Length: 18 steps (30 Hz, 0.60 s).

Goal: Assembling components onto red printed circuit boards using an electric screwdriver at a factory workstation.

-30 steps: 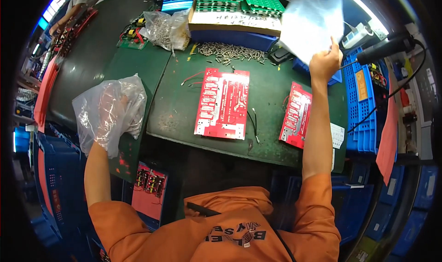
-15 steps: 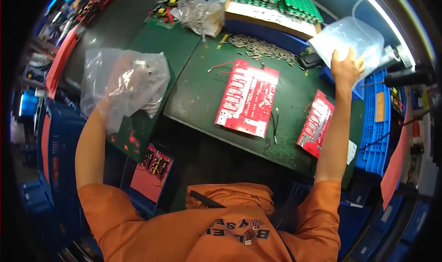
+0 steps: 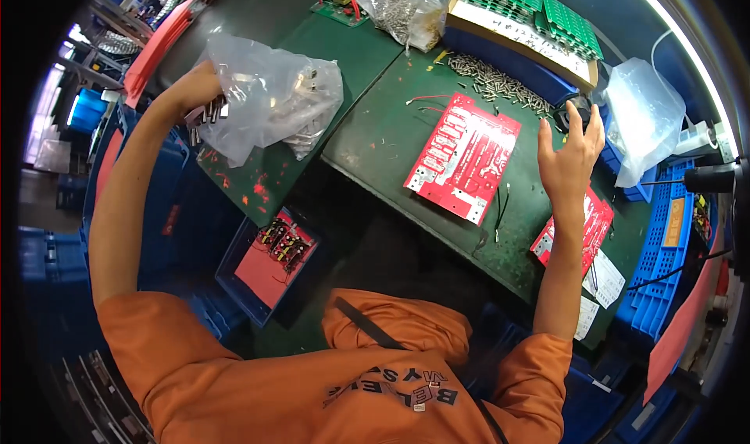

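My left hand [image 3: 197, 91] is at the edge of a clear plastic bag [image 3: 269, 92] on the left bench. Small silvery metal pieces [image 3: 209, 112] stick out below its curled fingers; the bag partly covers the fingertips. More metal pieces show dimly through the plastic. My right hand [image 3: 569, 159] hovers with fingers spread and nothing in it, beside a black object [image 3: 568, 116] and near another clear bag [image 3: 642, 116] in a blue bin. A large red circuit board [image 3: 465, 159] lies mid-bench. A second red board [image 3: 594, 221] is partly hidden behind my right forearm.
Loose metal pins [image 3: 496, 83] lie heaped before a box of green boards [image 3: 523, 34]. A blue crate [image 3: 664, 245] stands at the right, beside papers [image 3: 605, 280]. Below the bench gap, a blue bin [image 3: 262, 288] holds a populated board. A short black wire [image 3: 501, 213] lies near the front edge.
My left hand has come out of the left bag with metal pieces showing beneath it. My right hand has let go of the right bag and drawn back. The view has shifted.
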### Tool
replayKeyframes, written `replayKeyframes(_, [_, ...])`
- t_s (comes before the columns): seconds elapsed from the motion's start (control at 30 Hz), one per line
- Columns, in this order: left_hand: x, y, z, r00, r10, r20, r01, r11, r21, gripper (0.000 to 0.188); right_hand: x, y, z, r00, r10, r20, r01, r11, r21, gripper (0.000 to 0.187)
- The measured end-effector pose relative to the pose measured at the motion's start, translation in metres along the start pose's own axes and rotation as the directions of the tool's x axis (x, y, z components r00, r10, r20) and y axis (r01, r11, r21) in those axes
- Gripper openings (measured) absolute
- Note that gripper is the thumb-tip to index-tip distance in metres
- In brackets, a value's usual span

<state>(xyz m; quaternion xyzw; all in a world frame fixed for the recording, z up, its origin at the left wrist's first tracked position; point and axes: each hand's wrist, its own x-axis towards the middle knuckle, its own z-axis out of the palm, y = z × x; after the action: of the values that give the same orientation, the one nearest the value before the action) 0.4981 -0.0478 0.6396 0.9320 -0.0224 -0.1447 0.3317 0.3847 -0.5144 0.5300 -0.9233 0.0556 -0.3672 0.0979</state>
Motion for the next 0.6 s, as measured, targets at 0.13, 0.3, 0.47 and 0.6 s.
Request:
replayKeyframes(0.13, [-0.032, -0.007, -0.031, 0.984, -0.163, 0.071, 0.163, 0.987, 0.008, 0.009, -0.010, -0.003, -0.008, 1.000, -0.022, 0.007, 0.021, 1.000, 0.020, 0.045])
replayKeyframes(0.3, [-0.072, 0.012, -0.031, 0.993, -0.096, -0.073, 0.078, 0.973, -0.216, 0.011, -0.018, -0.009, -0.019, 1.000, -0.010, 0.017, 0.009, 0.998, 0.056, 0.046])
replayKeyframes(0.47, [-0.061, 0.050, -0.038, 0.985, 0.058, -0.161, -0.075, 0.993, -0.097, 0.013, -0.022, -0.024, -0.033, 0.999, -0.050, 0.010, 0.049, 0.994, 0.099, 0.044])
replayKeyframes(0.6, [0.019, 0.103, 0.004, 0.984, 0.176, 0.039, -0.151, 0.922, -0.356, 0.006, -0.032, -0.036, -0.047, 0.996, -0.088, 0.021, 0.083, 0.982, 0.167, 0.044])
